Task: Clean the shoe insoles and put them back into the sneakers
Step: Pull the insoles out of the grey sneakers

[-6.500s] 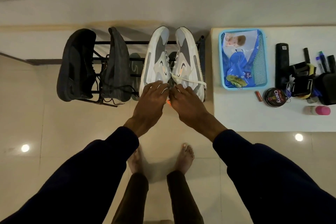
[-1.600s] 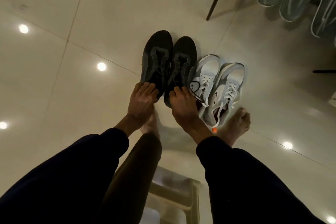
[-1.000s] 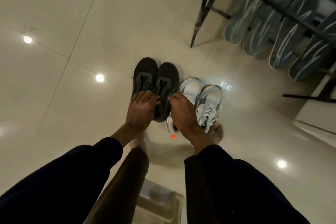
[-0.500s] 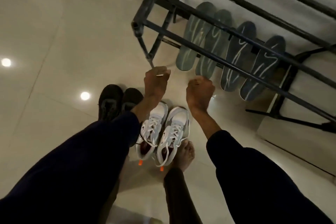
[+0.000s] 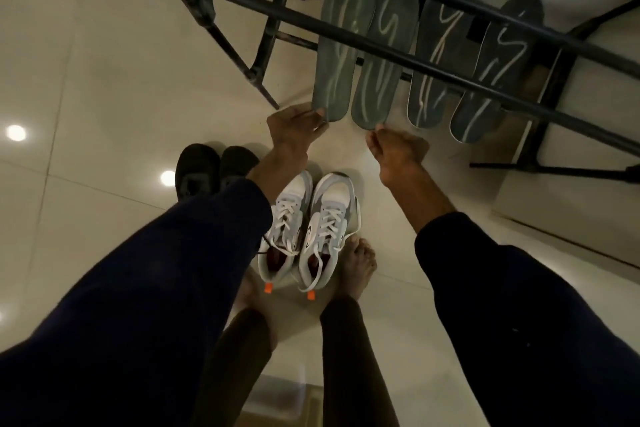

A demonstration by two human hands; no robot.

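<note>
While both hands reach under the black metal rack (image 5: 398,52), the left grip (image 5: 294,130) pinches the leftmost grey-green foam insole (image 5: 337,55); the right grip (image 5: 396,149) clenches touching the next insole's (image 5: 379,69) lower end, white-grey sneakers (image 5: 311,222) below.

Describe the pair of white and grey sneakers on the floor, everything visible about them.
The white and grey sneakers stand side by side and upright on the glossy tiled floor, toes pointing toward the black metal rack. Uppers look like white and grey panels; the white laces hang loose. The insides look reddish, and each heel has a small orange tab. A pair of black shoes sits to their left, and a bare foot rests against the right sneaker. Neither hand touches them.
</note>
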